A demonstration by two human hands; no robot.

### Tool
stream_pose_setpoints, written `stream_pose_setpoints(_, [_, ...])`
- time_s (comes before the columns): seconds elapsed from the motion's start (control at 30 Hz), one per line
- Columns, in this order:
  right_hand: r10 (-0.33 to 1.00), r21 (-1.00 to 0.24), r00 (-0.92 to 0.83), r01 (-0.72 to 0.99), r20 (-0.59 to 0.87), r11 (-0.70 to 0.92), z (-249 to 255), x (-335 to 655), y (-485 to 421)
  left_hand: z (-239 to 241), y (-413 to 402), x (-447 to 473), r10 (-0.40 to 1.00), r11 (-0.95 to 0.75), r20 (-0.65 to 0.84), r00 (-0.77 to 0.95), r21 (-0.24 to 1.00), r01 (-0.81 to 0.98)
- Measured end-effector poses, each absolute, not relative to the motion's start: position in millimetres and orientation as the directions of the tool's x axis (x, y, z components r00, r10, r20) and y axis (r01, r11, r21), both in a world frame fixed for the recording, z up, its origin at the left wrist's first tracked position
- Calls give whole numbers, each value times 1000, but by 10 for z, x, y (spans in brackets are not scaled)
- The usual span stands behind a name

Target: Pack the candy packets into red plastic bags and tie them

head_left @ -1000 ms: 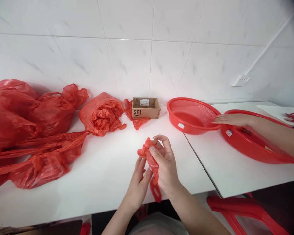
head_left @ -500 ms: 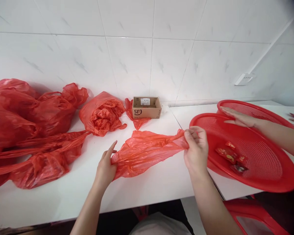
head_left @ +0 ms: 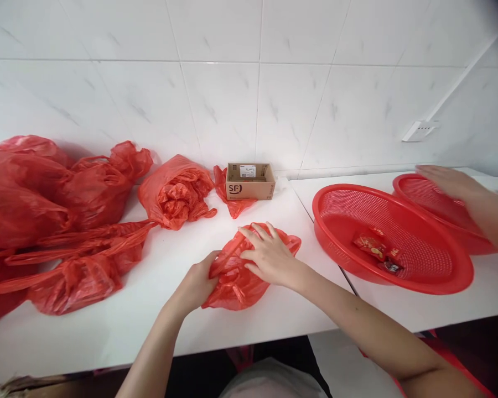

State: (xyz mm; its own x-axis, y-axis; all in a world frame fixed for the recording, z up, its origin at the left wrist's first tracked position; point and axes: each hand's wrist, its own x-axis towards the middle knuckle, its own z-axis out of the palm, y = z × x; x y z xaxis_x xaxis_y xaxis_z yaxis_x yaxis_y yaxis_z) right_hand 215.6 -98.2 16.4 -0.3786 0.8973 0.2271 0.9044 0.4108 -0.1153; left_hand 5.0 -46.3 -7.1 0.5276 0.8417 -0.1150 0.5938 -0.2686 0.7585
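A red plastic bag (head_left: 243,296) is spread on the white table (head_left: 157,331), near the middle. Its left edge is pinched by the left hand (head_left: 195,284); the right hand (head_left: 269,257) is laid over it, fingers splayed. "SF" is printed on the cardboard box (head_left: 251,191) at the far side; its white label (head_left: 248,171) cannot be read. Small packets (head_left: 371,244), lettering indistinct, are held in the red basket (head_left: 336,235) at right.
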Motion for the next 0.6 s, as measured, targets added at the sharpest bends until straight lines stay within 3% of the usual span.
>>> stream_pose_setpoints(0.2, [974, -59, -202, 979, -106, 197, -39, 2241, -851, -107, -354, -91, 686, -329, -229, 691, 749, 575])
stream_pose_setpoints(0.4, [970, 27, -8, 1000, -244, 15, -11, 2465, -808, -58, -34, -536, 934, -137, -180, 308, 616, 775])
stream_pose_setpoints(0.5, [960, 39, 22, 999, -280, -11, -9, 2494, -784, 91, -345, -384, 972, -208, 63, 228, 686, 698])
stream_pose_setpoints(0.6, [949, 39, 49, 998, -311, -39, 54, 2459, -832, 117, -856, -51, 881, -381, 472, 24, 679, 628])
